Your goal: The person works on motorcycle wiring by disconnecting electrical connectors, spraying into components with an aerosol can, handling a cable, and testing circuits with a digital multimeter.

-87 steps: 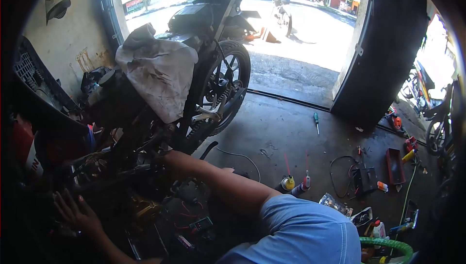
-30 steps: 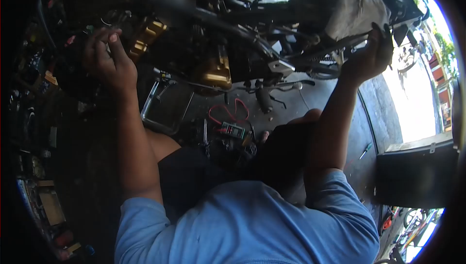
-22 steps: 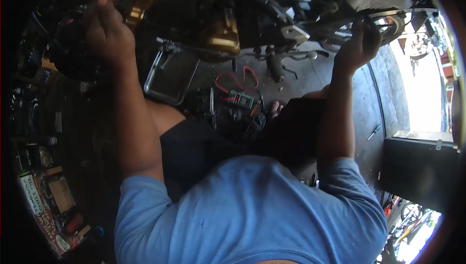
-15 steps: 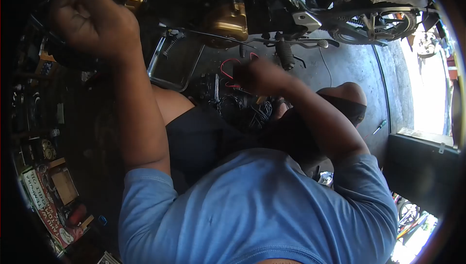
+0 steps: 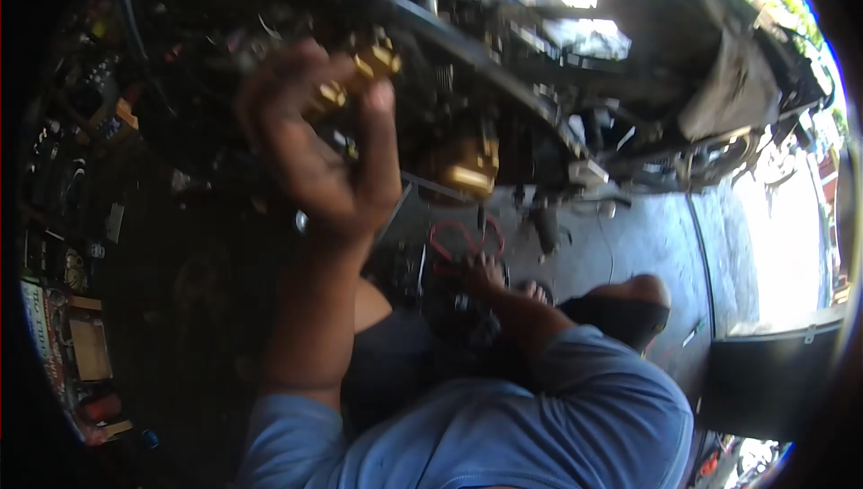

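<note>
Right fingers (image 5: 483, 265) seemingly beside red lead (image 5: 433, 237)

Motorcycle workshop: stripped bike (image 5: 490, 62), exposed engine cover (image 5: 472, 173), 1 screwdriver (image 5: 694, 333) on floor (image 5: 661, 228).

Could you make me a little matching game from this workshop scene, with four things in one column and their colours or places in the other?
1. Left hand
2. Right hand
3. Looped cable
4. Engine cover

A. Gold
B. Low, near the cable
C. Red
D. Raised in front of the motorcycle

Pairs: 1-D, 2-B, 3-C, 4-A
</note>
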`<state>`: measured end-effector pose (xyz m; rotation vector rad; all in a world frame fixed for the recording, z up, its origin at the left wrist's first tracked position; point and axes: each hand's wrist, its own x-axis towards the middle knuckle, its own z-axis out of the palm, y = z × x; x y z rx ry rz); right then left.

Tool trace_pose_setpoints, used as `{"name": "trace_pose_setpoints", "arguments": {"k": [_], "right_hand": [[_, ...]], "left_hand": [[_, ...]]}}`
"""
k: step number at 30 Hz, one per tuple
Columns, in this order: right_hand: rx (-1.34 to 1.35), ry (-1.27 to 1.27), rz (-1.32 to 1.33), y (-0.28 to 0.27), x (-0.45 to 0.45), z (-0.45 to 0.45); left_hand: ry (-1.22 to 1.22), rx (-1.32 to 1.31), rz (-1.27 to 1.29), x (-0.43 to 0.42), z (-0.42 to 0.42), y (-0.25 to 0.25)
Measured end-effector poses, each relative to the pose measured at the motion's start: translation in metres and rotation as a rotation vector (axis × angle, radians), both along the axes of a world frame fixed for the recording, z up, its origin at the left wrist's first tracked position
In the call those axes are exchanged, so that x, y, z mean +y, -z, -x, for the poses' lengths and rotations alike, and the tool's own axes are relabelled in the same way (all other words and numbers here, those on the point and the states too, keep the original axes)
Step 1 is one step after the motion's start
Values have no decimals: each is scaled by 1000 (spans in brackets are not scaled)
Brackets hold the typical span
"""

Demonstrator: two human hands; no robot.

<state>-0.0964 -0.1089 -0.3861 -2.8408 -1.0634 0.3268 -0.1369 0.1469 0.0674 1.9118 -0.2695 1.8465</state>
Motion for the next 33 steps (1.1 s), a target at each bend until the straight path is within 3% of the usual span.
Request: {"name": "trace_pose_setpoints", "arguments": {"k": [3,6,8,9,10,12,14,16,18,20,22,25,29,33], "right_hand": [[131,73,108,-13,9,-5],[204,-246,294,-22,20,-23],[326,-838,409,-116,41,-14],[318,-840,402,-132,36,-12],[723,-632,203,-144,23,-18],[1105,-411,-13,-190,7,-21],[1246,-218,-302,-251,-3,-24],[1176,-93,-496,-259,-25,-37],[1318,148,-770,-319,-23,-28],[1308,207,-987,-357,-23,-21],[1136,92,-1102,-348,-27,-31],[1189,115,-1264,-356,-26,-27],[1241,26,-1253,-348,-32,-38],[1161,326,-1143,-344,-39,-41]], "left_hand": [[-43,20,-20,-6,4,-4],[-19,76,-6,-13,8,-9],[51,111,24,-20,4,-5],[49,107,15,-20,2,-2],[124,110,-2,-19,-2,-1],[277,91,42,-26,-5,-6],[303,157,32,-27,-4,-6],[327,221,28,-29,-9,-2],[393,349,66,-36,-6,-5],[499,563,69,-40,-10,-2],[516,736,3,-42,-11,8],[512,996,-160,-46,-7,15],[552,1078,-145,-55,-8,25],[548,1068,-187,-57,-14,29]]}}
